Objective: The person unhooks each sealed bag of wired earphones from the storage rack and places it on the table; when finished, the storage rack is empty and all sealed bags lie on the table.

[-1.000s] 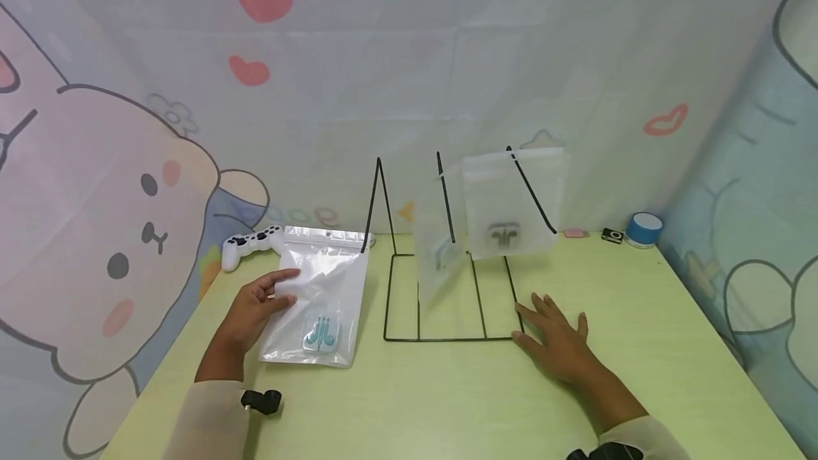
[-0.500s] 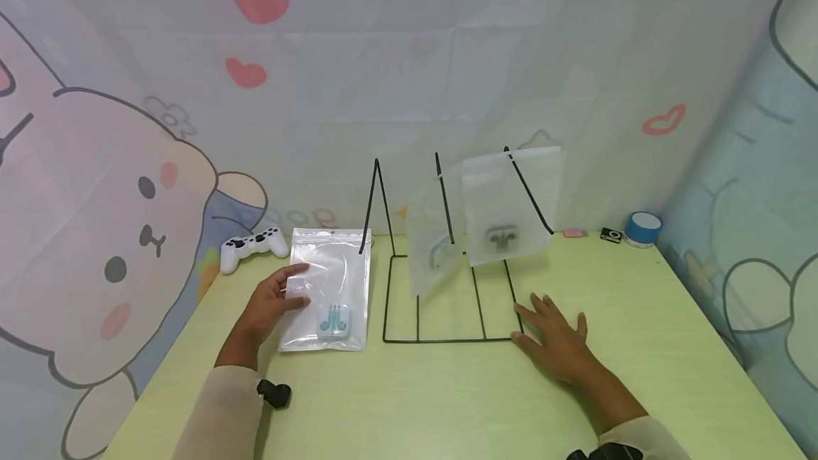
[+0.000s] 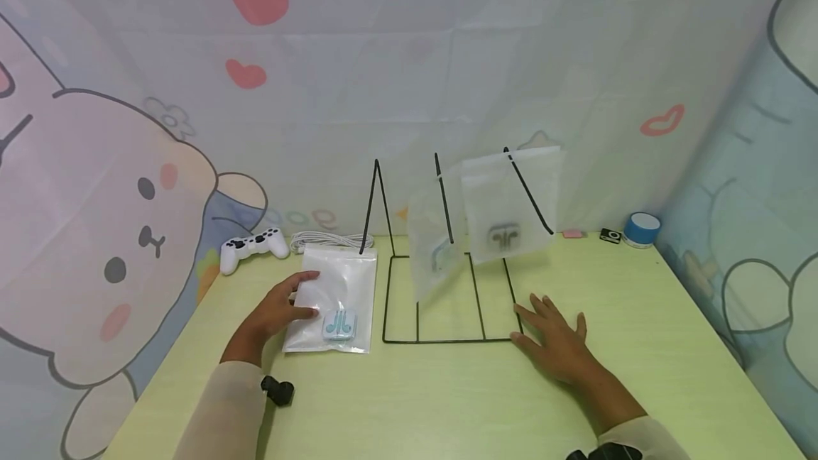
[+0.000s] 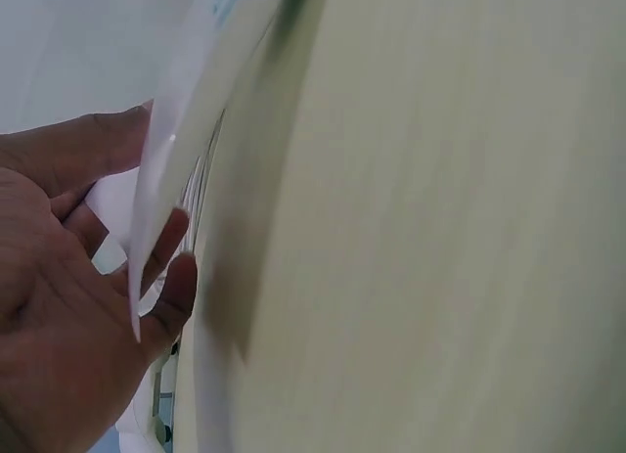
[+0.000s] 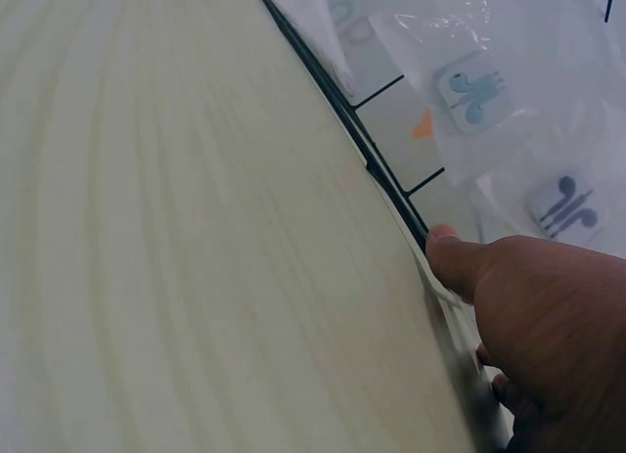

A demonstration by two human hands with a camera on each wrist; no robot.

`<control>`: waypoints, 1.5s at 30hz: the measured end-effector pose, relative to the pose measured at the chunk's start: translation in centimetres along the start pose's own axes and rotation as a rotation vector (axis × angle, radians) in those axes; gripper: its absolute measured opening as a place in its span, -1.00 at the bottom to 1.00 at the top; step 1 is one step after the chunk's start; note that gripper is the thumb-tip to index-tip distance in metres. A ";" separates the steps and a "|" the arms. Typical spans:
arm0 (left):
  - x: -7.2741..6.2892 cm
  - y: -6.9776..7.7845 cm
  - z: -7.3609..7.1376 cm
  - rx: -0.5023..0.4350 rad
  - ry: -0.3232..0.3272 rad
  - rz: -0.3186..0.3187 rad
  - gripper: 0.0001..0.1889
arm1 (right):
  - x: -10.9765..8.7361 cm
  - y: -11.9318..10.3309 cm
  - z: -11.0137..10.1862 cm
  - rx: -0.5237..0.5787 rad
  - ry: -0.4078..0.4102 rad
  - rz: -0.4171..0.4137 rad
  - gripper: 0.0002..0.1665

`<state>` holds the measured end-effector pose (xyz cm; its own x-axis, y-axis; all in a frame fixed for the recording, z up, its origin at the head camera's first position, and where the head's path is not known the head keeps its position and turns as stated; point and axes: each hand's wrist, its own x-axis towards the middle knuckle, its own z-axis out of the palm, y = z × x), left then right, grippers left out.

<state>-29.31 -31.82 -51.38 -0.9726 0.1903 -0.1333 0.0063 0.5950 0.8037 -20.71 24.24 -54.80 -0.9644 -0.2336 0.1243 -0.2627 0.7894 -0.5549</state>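
My left hand (image 3: 275,314) pinches the left edge of a white zip bag (image 3: 316,297), with the thumb in front and fingers behind. A small clear case of blue-green earphones (image 3: 339,325) shows through the bag's lower part. In the left wrist view the bag (image 4: 181,130) stands tilted between thumb and fingers. My right hand (image 3: 559,343) has its fingers spread, thumb and fingertips at the right front corner of a black wire rack (image 3: 450,341). From the rack's middle and right prongs hang two more bags with earphones, one blue-green (image 3: 424,233), one dark (image 3: 511,208).
The rack's left prong (image 3: 366,215) carries no bag and rises just behind the held bag. A white game controller (image 3: 254,247) and coiled white cable (image 3: 329,241) lie at back left. Back right are a pink item (image 3: 574,233), a small black device (image 3: 610,236) and a blue-and-white round object (image 3: 642,229).
My left hand has moved right with the bag, bringing it closer to the rack. The bag's top edge has dropped, uncovering the white cable. My right hand stays at the rack's corner.
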 end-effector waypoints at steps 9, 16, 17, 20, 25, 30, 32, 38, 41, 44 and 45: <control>0.5 -0.5 0.2 0.066 -0.012 0.056 -0.08 | 0.0 0.2 0.1 0.009 0.001 0.000 -0.24; 0.6 -0.2 0.7 0.119 -0.016 0.081 -0.13 | 0.0 0.1 0.1 0.002 0.008 0.000 -0.25; 0.6 -0.2 0.8 0.125 -0.010 0.085 -0.14 | 0.1 0.2 0.1 0.002 0.008 0.002 -0.25; 0.5 -0.1 0.9 0.134 0.007 0.093 -0.17 | 0.1 0.2 0.2 0.004 0.007 0.002 -0.25; 0.3 0.1 1.0 0.145 0.004 0.089 -0.17 | 0.1 0.3 0.2 0.001 0.006 0.002 -0.24; 0.4 -0.1 1.0 0.191 0.003 0.092 -0.18 | 0.2 0.5 0.2 -0.003 0.005 -0.001 -0.24; 0.4 -0.2 1.0 0.194 0.006 0.099 -0.18 | 0.2 0.4 0.2 -0.007 0.004 0.000 -0.24; -0.2 1.0 1.0 0.165 0.017 0.123 -0.16 | 0.2 0.1 0.0 -0.007 0.007 -0.002 -0.25; -0.6 2.3 1.5 0.163 0.028 0.162 -0.16 | 0.2 0.0 0.0 -0.002 0.007 -0.005 -0.25; -0.8 3.6 2.2 0.157 0.038 0.234 -0.18 | 0.1 -0.1 0.0 -0.001 0.003 -0.006 -0.25; -0.9 4.0 2.4 0.148 0.041 0.252 -0.19 | 0.1 -0.1 0.0 -0.001 0.002 -0.005 -0.25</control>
<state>-27.87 -27.73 -49.46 -0.9448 0.3163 0.0855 0.2794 0.6414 0.7145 -20.75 24.17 -54.76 -0.9630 -0.2366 0.1288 -0.2678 0.7888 -0.5532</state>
